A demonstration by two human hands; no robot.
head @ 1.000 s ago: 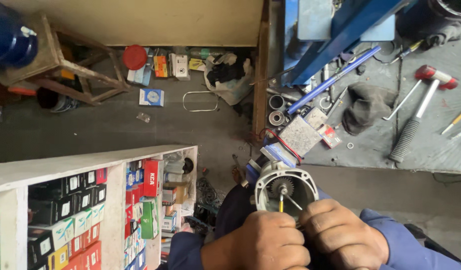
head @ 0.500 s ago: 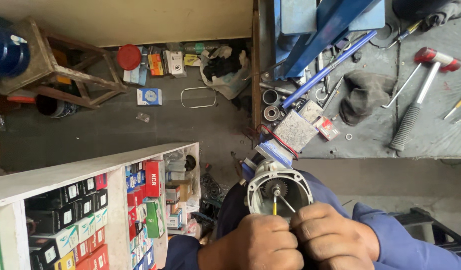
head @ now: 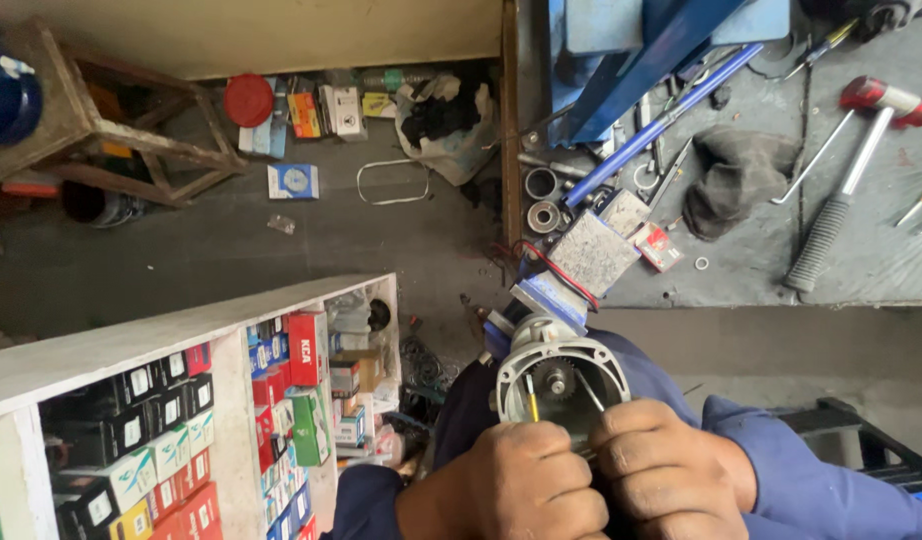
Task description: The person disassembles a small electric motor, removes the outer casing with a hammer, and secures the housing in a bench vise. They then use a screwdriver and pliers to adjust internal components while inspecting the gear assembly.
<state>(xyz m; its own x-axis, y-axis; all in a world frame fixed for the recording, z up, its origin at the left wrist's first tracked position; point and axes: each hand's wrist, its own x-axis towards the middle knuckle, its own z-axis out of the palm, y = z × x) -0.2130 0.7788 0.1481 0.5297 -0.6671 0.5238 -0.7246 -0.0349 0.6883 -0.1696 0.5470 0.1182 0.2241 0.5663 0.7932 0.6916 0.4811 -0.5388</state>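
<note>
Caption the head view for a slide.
Both hands, left hand and right hand, work tools into an opened power-tool gear housing.

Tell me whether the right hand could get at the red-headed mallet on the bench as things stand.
Probably not at once: the right hand is closed around a thin tool at the round metal housing, and the red-headed mallet lies well off across the bench. Nothing blocks the path, though.

A red-headed mallet (head: 851, 180) lies near a dark rag (head: 736, 180).
</note>
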